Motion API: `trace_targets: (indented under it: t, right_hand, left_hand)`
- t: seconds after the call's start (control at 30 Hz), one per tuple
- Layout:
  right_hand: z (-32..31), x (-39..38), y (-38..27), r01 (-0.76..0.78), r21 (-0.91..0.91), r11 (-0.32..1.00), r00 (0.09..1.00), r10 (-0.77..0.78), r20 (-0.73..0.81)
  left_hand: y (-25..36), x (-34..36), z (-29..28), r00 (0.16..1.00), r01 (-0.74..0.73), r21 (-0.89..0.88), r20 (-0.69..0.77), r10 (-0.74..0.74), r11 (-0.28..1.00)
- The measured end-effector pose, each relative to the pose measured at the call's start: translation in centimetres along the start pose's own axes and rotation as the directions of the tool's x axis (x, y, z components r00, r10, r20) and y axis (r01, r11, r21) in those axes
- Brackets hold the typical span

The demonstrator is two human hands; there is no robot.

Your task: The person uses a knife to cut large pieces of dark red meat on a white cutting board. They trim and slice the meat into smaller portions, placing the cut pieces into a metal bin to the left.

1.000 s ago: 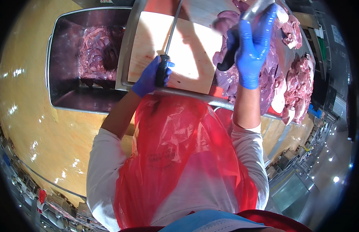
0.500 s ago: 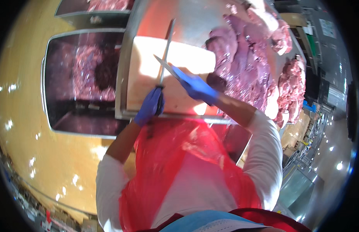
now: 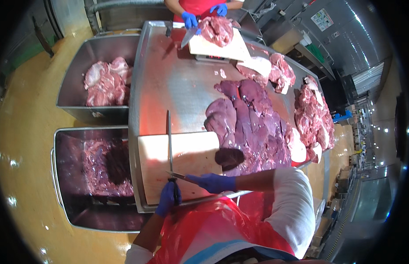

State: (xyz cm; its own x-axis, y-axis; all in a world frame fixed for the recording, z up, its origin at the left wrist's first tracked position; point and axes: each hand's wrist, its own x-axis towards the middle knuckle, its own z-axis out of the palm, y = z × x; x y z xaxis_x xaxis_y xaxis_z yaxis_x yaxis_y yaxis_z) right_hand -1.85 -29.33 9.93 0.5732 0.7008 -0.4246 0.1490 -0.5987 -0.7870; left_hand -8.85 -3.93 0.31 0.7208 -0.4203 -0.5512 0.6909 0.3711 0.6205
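Blue-gloved, the left hand (image 3: 168, 197) has its grip clamped on the black handle of a sharpening steel (image 3: 170, 154), whose rod points far across the pale cutting board (image 3: 198, 147). The right hand (image 3: 214, 182) has its grip closed round a knife (image 3: 178, 175), the blade crossing the rod just beyond that handle; whether edge and rod touch, I cannot tell. A good stroke likely wants the steel steady, the blade's angle shallow and even, the pressure light, and the left hand well down the handle, since the knife ends close to it. Rightward, a dark slab of meat (image 3: 229, 159) lies at the board's edge; purplish organ meat (image 3: 255, 132) heaps the metal desk (image 3: 182, 97) beyond.
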Motion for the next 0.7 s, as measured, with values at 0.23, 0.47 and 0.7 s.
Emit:
trace_targets:
  t: [0.23, 0.47, 0.7]
  right_hand:
    - [-18.5, 22.8, -1.8, 0.003, -0.186, 0.983, 0.428, -0.169, -0.888]
    - [-2.5, 1.4, -4.7, -0.098, -0.209, 0.973, 0.902, -0.002, -0.433]
    - [2.0, 2.0, 0.9, -0.093, -0.457, 0.884, 0.851, -0.168, -0.498]
  left_hand:
    - [2.5, 0.4, 0.3, 0.967, 0.210, -0.291, -0.077, -0.241, 0.933]
    - [1.5, 0.6, -0.2, 0.973, 0.210, -0.152, -0.062, -0.221, 0.966]
    - [1.3, 0.6, -1.0, 0.987, 0.157, -0.044, -0.030, -0.158, 0.987]
